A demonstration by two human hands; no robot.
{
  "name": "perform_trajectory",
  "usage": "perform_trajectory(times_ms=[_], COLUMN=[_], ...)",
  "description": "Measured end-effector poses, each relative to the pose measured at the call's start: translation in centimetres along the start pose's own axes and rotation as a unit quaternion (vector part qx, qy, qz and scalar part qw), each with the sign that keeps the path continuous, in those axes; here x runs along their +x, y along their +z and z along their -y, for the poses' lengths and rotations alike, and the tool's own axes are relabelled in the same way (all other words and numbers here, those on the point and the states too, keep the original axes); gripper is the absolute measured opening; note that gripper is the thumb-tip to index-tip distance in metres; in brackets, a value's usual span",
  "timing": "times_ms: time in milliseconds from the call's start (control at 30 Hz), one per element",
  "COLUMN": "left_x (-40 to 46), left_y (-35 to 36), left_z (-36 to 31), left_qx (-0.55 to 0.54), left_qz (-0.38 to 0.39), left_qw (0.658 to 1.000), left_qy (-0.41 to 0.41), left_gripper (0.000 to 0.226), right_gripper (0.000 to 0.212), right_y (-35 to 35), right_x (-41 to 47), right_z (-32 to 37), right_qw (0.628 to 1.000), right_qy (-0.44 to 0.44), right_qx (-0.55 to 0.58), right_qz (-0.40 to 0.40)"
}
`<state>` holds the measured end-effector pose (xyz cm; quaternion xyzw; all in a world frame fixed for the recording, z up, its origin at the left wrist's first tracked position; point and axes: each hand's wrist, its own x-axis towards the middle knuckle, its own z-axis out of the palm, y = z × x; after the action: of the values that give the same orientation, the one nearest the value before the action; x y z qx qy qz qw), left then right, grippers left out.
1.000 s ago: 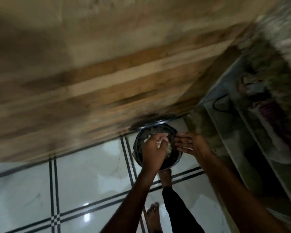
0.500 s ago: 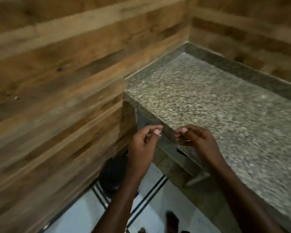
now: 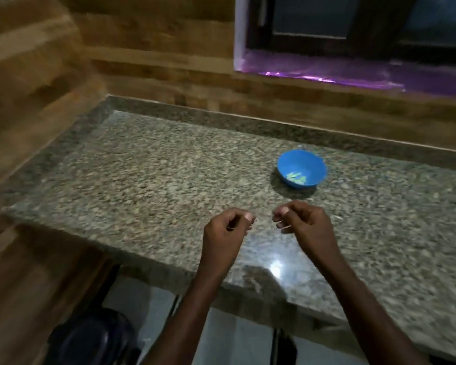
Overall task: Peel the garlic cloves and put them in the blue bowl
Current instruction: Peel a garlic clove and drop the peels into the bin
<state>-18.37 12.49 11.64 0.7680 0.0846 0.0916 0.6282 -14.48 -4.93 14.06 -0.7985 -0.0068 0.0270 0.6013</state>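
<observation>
Forearms rise from the lower edge of the view and meet over the near part of the speckled granite worktop [image 3: 148,164], the two hands held side by side with a small gap between them. On the left hand [image 3: 225,233] the fingers are curled inward with thumb and fingertips drawn together; a thin pale sliver shows at the fingertips, but blur keeps me from telling whether it is garlic, skin, or only a nail. On the right hand [image 3: 304,225] the fingers are likewise curled, knuckles up, thumb tucked against the forefinger, and a similar pale streak lies under them; what it grips, if anything, I cannot tell. Neither hand touches the worktop surface as far as can be seen.

The blue bowl [image 3: 302,168] stands upright on the worktop beyond the right hand, well apart from both hands and nearer the back wall. A few small pale pieces, tinted greenish by the bowl, lie at its bottom; they are too small and smeared to name with certainty.

Wood-patterned panelling [image 3: 153,48] covers the walls, and a window sill [image 3: 340,75] glows purple at upper right. Below the worktop's left corner a dark round bin [image 3: 90,341] sits on the tiled floor, cut off by the frame edge.
</observation>
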Motion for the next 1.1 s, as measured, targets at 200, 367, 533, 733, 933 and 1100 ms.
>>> perform_trajectory(times_ms=[200, 367, 533, 733, 933, 1100], left_x=[4.1, 7.3, 8.4, 8.3, 9.7, 10.8], left_y=[13.0, 19.9, 23.2, 23.2, 22.2, 21.1], left_z=[2.4, 6.0, 8.0, 9.9, 10.1, 9.0], left_qx=[0.061, 0.239, 0.504, 0.531, 0.480, 0.369], left_qz=[0.057, 0.123, 0.232, 0.253, 0.251, 0.208], left_qw=[0.996, 0.963, 0.831, 0.807, 0.838, 0.904], left_qy=[0.000, 0.035, 0.050, 0.048, 0.067, 0.047], left_gripper=[0.004, 0.041, 0.074, 0.074, 0.059, 0.032], right_gripper=[0.017, 0.012, 0.021, 0.005, 0.008, 0.003], right_y=[-9.6, -13.9, -15.5, -15.9, -15.2, -11.8], right_x=[5.2, 8.6, 11.7, 13.5, 16.6, 21.9], right_z=[-8.2, -14.5, -19.1, -19.7, -17.3, -12.4], right_qw=[0.993, 0.956, 0.914, 0.910, 0.949, 0.957], right_qy=[0.026, 0.037, 0.054, 0.059, 0.013, -0.060], right_qx=[-0.115, -0.283, -0.401, -0.411, -0.314, -0.277], right_qz=[-0.032, -0.064, -0.032, -0.009, -0.037, -0.056])
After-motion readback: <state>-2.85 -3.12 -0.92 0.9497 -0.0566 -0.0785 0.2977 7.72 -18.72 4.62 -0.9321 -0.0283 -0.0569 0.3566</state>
